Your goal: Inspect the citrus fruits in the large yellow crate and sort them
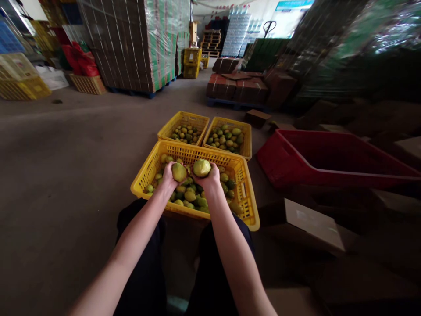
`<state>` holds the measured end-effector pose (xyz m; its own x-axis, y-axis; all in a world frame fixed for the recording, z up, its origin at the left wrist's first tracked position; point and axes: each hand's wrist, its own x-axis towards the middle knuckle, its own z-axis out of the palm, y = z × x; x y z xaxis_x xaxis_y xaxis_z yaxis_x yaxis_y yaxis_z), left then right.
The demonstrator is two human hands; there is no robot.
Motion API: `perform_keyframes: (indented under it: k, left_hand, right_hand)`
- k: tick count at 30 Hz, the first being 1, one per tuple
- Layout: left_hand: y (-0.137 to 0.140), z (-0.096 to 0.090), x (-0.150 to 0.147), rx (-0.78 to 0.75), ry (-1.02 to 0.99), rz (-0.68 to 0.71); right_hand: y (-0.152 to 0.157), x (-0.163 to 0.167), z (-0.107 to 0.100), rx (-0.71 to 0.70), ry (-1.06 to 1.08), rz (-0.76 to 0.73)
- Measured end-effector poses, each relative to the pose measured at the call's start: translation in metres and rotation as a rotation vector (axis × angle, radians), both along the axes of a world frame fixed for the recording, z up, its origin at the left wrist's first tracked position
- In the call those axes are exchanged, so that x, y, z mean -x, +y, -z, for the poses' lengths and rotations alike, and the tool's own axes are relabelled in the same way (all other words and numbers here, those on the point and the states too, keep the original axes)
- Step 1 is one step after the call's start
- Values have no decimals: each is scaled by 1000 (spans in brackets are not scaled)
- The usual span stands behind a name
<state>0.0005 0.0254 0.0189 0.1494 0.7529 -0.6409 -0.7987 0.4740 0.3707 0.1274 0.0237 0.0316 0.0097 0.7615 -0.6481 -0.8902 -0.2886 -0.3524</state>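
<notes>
In front of my knees stands a yellow plastic crate (244, 184) holding many yellow and green lemons (190, 196). Above its middle, my left hand (169, 176) is closed around a yellow-green lemon (179, 172). My right hand (213, 174) cups a paler, bumpy lemon (201, 167) beside it. The two held lemons are slightly apart, level with each other, and cover part of the heap below. Some of my fingers are hidden under the fruit.
Two smaller yellow crates (168, 127) (247, 136) of lemons touch the far side. At right are a red tub (279, 162) and cardboard boxes (312, 221). Wrapped pallet stacks (131, 44) and flattened boxes on a blue pallet (230, 104) stand further back.
</notes>
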Motion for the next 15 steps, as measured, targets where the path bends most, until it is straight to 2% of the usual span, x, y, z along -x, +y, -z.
perform_keyframes:
  k: [2,10,15]
  left_hand:
    - [2,1,-4,13,13,-4]
    - [3,2,-10,7,-60,-14]
    - [9,10,-7,-9,-38,-113]
  right_hand:
    - [-1,4,-5,38,17,-23]
    - [-4,2,-8,14,-18,-24]
    - [-1,-3,-6,-34,-75,5]
